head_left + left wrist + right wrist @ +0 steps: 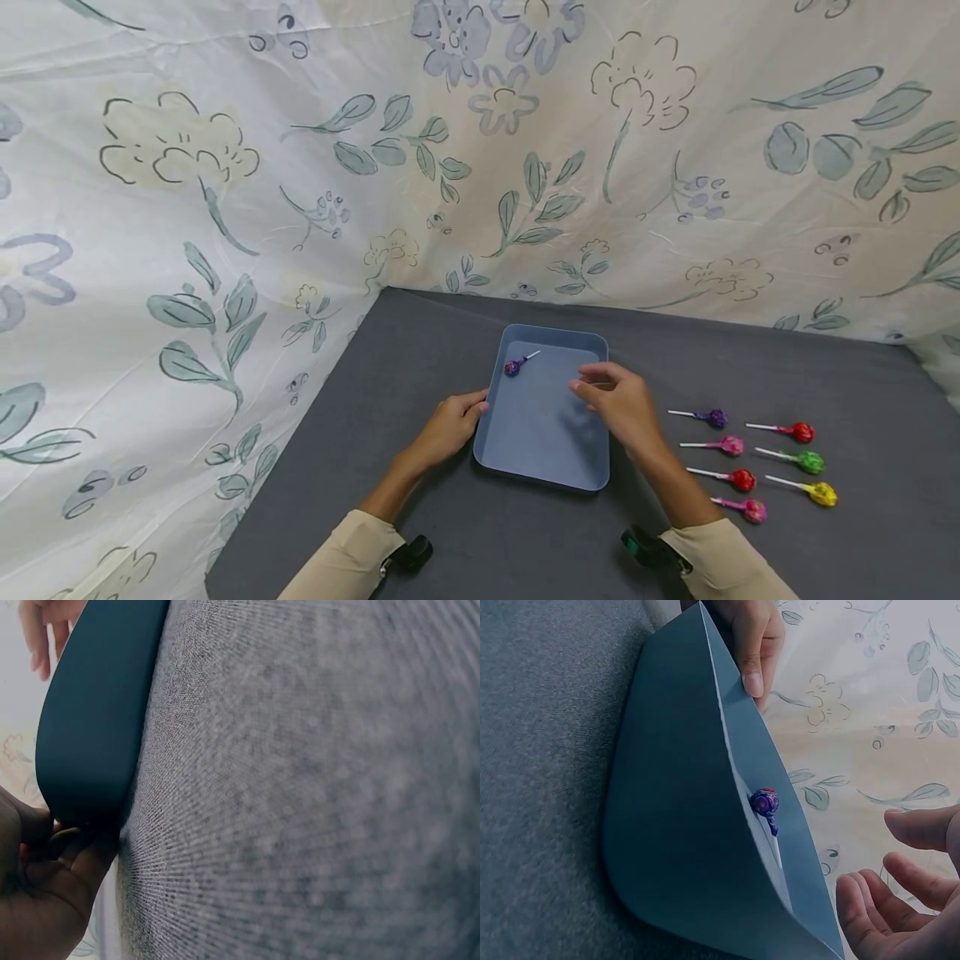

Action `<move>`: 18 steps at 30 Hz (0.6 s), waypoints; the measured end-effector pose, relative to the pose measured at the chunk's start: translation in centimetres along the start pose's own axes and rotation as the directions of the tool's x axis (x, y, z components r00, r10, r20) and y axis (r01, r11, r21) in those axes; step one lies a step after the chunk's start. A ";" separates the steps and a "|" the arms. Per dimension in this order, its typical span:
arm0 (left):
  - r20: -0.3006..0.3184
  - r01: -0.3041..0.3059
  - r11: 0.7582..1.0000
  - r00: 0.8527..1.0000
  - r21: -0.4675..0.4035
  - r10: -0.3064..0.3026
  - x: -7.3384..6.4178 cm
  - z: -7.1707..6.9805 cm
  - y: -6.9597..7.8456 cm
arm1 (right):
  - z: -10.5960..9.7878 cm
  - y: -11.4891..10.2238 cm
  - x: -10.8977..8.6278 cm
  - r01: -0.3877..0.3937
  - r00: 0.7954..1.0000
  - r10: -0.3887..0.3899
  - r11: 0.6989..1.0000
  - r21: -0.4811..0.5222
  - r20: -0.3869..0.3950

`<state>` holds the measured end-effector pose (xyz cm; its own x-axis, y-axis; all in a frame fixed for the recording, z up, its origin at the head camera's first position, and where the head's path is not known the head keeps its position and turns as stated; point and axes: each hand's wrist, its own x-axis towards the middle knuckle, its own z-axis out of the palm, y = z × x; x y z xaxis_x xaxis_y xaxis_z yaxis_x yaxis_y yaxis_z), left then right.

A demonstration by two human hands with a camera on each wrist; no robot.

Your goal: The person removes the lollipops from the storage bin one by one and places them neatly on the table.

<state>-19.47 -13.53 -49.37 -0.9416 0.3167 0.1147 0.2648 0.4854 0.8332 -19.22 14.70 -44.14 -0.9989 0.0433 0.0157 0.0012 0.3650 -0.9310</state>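
Observation:
A blue-grey rectangular tray [542, 442] lies on the dark cloth. My left hand [450, 427] grips its left side wall, thumb at the rim; the left wrist view shows those fingers [75, 859] tucked at the tray's edge. Inside the tray, near its far left corner, rests a purple lollipop [513, 367] with its white stick pointing right and away. Over the tray's right side hovers my right hand [617, 407], fingers loosely bent. In the right wrist view a gap shows between its thumb and fingers [900, 900], with nothing held.
Several wrapped lollipops lie in two rough columns right of the tray, among them a purple one [717, 418], a green one [810, 462] and a yellow one [822, 494]. My right forearm reaches in beside them. Behind the table hangs a flowered cloth [517, 167].

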 end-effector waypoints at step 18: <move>0.011 0.005 1.000 1.000 -0.005 -0.005 0.0 0.0 0.0 | 1.8 -0.5 2.0 -0.022 0.999 0.024 0.997 -0.069 0.039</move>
<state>-19.52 -13.54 -49.34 -0.9406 0.3230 0.1045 0.2587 0.4828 0.8366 -21.28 12.95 -44.25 -0.9996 0.0161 -0.0212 0.0261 0.4275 -0.9036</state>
